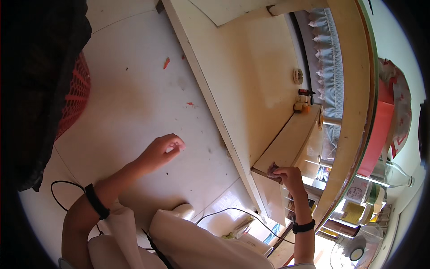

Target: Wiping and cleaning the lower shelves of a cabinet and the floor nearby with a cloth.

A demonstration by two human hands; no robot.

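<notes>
My right hand (291, 178) pinches a small crumpled greyish-purple cloth (272, 169). The cloth rests against the near edge of a cream wooden ledge (285, 144) inside an open-fronted cabinet. Out over the tiled floor, my left hand (165, 148) is loosely curled. Nothing shows in it, and pale floor is visible through the gap between thumb and fingers. Both arms wear black bands.
Small bottles (302, 99) and a round tape-like ring (297, 76) stand on the cabinet's broad board (242, 67). A glass bottle (389, 175) and a red box (379, 131) sit on the upper top. Red scraps (166, 63) lie on the floor near a red plastic basket (75, 97). A black cable (231, 208) loops near my legs.
</notes>
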